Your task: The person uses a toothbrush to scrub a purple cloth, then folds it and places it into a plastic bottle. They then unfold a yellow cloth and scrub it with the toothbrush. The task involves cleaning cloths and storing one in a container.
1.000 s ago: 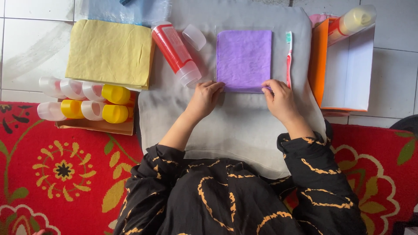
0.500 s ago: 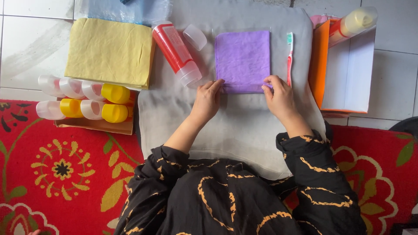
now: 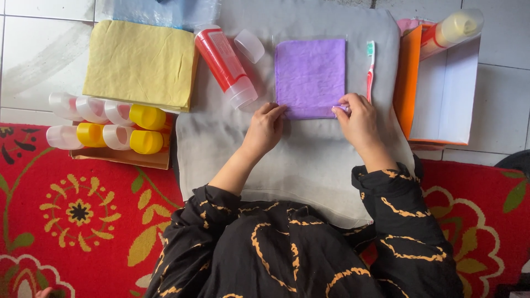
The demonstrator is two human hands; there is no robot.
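I'm looking straight down at the grey cloth mat (image 3: 309,165), and both hands are at the near edge of the purple cloth (image 3: 310,77). The left hand (image 3: 266,128) lies flat, fingers spread loosely, tips just touching the near left corner, gripping nothing. The right hand (image 3: 359,118) pinches the near right corner between thumb and fingers, lifting a small fold.

The purple cloth sits toward the mat's far edge, right of centre, inside what looks like a clear sleeve. I judge it light, thin and floppy: it should sag if lifted by one corner, so the two near corners are the sensible places to take it. Nothing fragile there, and the fabric looks grippy rather than slick.

Counting now. One purple cloth. One toothbrush (image 3: 370,69), red handle, lying just beside the cloth's right edge. One red tube (image 3: 223,60) with a clear cap end, left of the cloth, and one loose clear cap (image 3: 249,45) near it. One yellow folded cloth (image 3: 141,63) off the mat's far left corner. Small bottles (image 3: 105,127) in a cardboard tray: I count seven, four clear-capped, three yellow-capped, though the overlap makes that uncertain. One orange-and-white box (image 3: 441,94) to the right, one yellow bottle (image 3: 452,30) lying on it.
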